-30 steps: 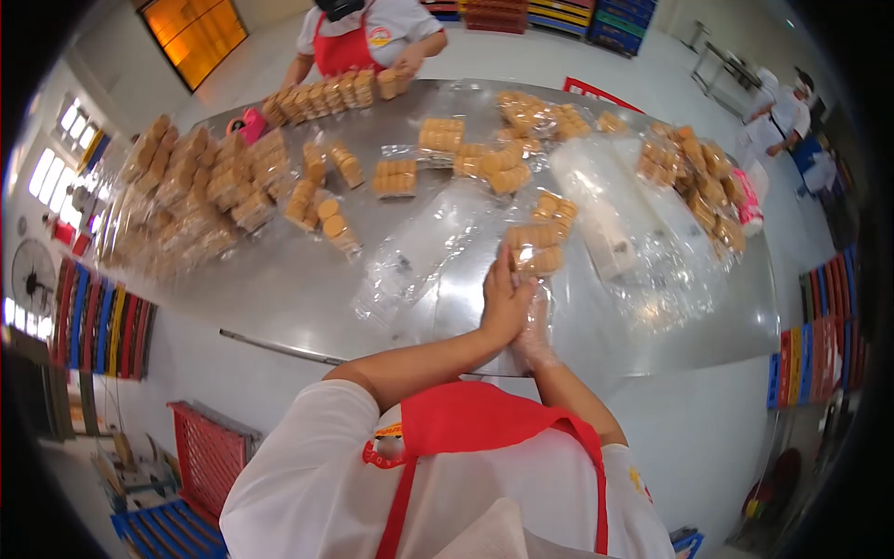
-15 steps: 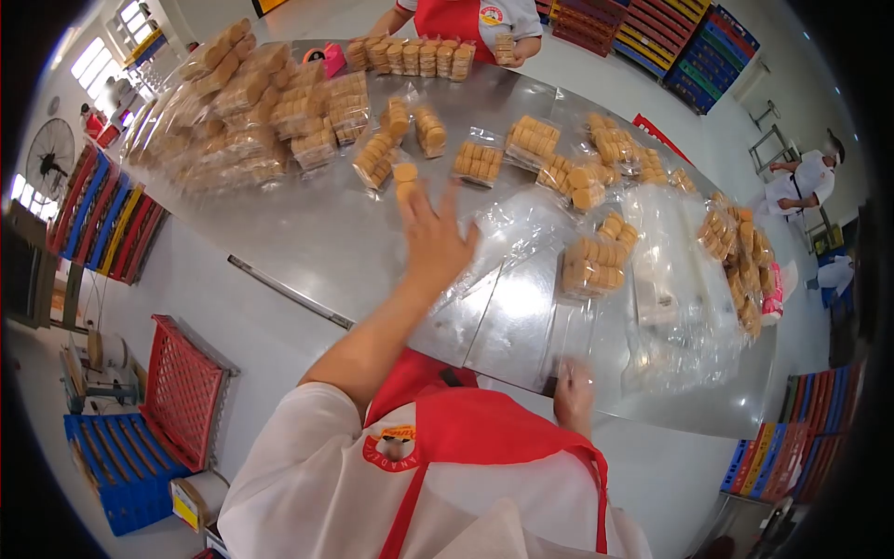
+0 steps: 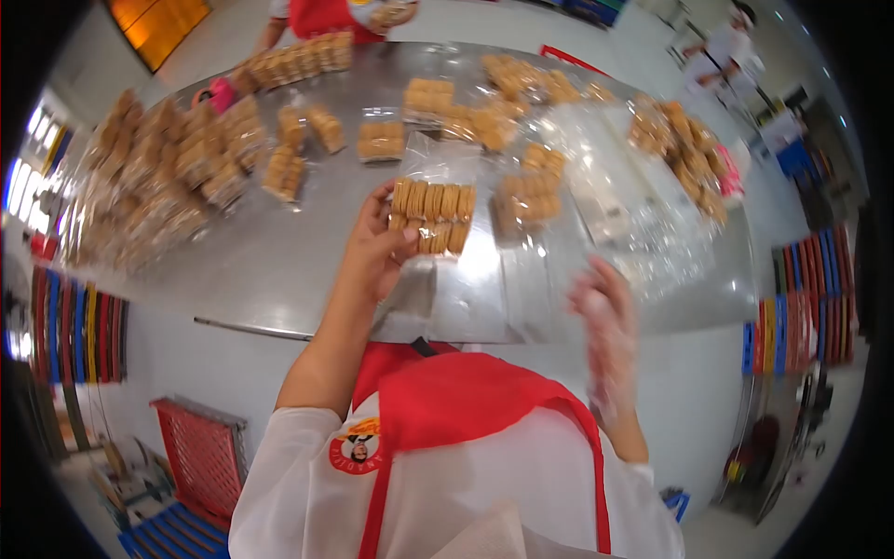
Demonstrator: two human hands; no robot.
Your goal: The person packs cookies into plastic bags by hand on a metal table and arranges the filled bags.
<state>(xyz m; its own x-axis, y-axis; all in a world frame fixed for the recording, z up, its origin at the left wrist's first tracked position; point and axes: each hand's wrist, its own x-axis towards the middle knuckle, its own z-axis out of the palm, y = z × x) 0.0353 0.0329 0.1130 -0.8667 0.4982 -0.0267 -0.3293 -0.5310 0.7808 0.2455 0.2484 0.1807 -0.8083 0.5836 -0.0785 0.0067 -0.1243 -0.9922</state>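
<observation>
My left hand point(image 3: 377, 247) grips a clear bag of round biscuits point(image 3: 433, 200) above the table, thumb across its near side. The biscuits stand in two rows, and the loose plastic of the bag extends beyond them. My right hand point(image 3: 605, 321) is apart from the bag, near the table's front edge. It seems to be covered by clear plastic, and motion smears its fingers. Between the hands and slightly farther back is another bagged biscuit pack point(image 3: 528, 197). Flat clear bags point(image 3: 605, 191) lie to the right of it.
Many biscuit packs point(image 3: 158, 177) are piled on the left of the metal table point(image 3: 261, 270). More packs point(image 3: 684, 154) lie at the right. Across the table stands a person in a red apron point(image 3: 326, 19). Stacked coloured crates point(image 3: 79, 321) and a red crate point(image 3: 200, 461) are on the floor.
My left hand, earlier reaching over the table by some biscuits, now holds a bagged pack closer to me. My right hand has risen from beside the table edge. The view has shifted.
</observation>
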